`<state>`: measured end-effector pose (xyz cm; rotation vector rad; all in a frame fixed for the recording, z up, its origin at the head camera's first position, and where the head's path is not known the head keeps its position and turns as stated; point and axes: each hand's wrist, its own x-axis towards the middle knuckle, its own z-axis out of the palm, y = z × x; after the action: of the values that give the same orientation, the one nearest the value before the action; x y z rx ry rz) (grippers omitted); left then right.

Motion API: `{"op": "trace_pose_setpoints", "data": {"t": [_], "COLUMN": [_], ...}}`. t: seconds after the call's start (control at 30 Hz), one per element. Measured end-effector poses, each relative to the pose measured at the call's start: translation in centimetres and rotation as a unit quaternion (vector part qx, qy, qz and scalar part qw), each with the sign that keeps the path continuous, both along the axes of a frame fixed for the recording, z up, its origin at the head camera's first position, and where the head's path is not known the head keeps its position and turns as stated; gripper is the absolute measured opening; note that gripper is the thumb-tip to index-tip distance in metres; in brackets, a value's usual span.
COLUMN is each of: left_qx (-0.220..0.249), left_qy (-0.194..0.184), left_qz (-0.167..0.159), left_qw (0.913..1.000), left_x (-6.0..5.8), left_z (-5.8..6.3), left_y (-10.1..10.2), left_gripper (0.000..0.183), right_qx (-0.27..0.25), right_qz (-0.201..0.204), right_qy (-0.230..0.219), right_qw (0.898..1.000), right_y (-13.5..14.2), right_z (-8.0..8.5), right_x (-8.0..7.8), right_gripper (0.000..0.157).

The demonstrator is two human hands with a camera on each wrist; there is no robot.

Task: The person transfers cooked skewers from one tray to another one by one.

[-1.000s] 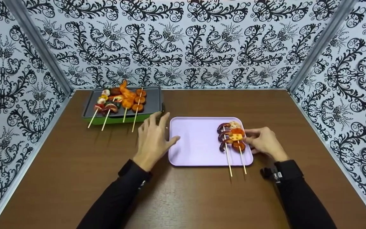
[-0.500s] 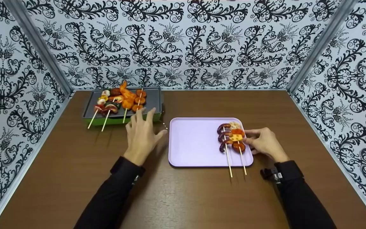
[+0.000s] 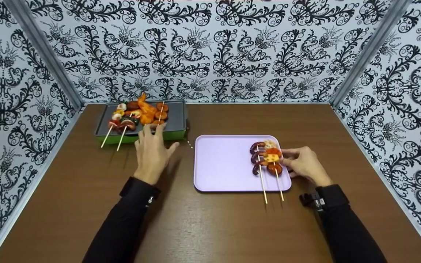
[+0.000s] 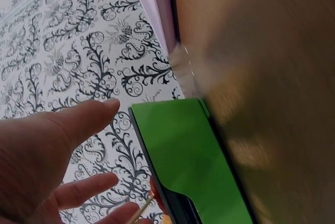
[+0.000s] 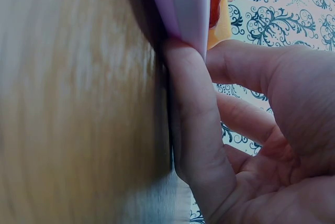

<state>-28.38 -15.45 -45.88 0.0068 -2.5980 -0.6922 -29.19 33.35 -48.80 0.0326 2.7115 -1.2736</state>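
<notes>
My left hand (image 3: 151,153), fingers apart, reaches over the front edge of a green grill (image 4: 183,150) with a dark top plate (image 3: 177,115). Its fingertips cover the sticks of the skewer with orange round slices (image 3: 162,106) and the skewer with an orange wing-shaped piece (image 3: 145,106). In the left wrist view a thin stick (image 4: 144,205) shows beside the fingers; contact cannot be told. My right hand (image 3: 305,164) pinches the right rim of a lilac tray (image 3: 225,164), one finger beneath it (image 5: 191,88). On the tray lie a dark curled-piece skewer (image 3: 258,157) and a mixed skewer (image 3: 272,157).
Two more skewers, with vegetable-like pieces (image 3: 117,116) and reddish pieces (image 3: 128,125), lie on the grill's left, sticks over its front edge. Patterned walls (image 3: 232,54) enclose the brown table (image 3: 210,226) behind and at both sides.
My left hand has moved left from beside the tray to the grill's front, over the skewer sticks. The right hand stays at the tray's rim.
</notes>
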Motion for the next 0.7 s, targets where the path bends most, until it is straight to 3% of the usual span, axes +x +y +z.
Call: {"op": "trace_pose_setpoints", "data": {"t": [0.37, 0.7], "left_qx": [0.009, 0.069], "left_qy": [0.067, 0.018], "left_qz": [0.016, 0.02], "left_qw": [0.9976, 0.9972], "left_x": [-0.5, -0.4], "left_z": [-0.4, 0.1], "left_y": [-1.5, -2.6], "left_gripper": [0.054, 0.037], "right_qx": [-0.012, -0.008], "right_qz": [0.007, 0.004], "right_qy": [0.016, 0.012], "right_qw": [1.0, 1.0], "right_y": [0.0, 0.0], "right_z": [0.0, -0.1], "right_x": [0.0, 0.1], "right_gripper": [0.049, 0.048]}}
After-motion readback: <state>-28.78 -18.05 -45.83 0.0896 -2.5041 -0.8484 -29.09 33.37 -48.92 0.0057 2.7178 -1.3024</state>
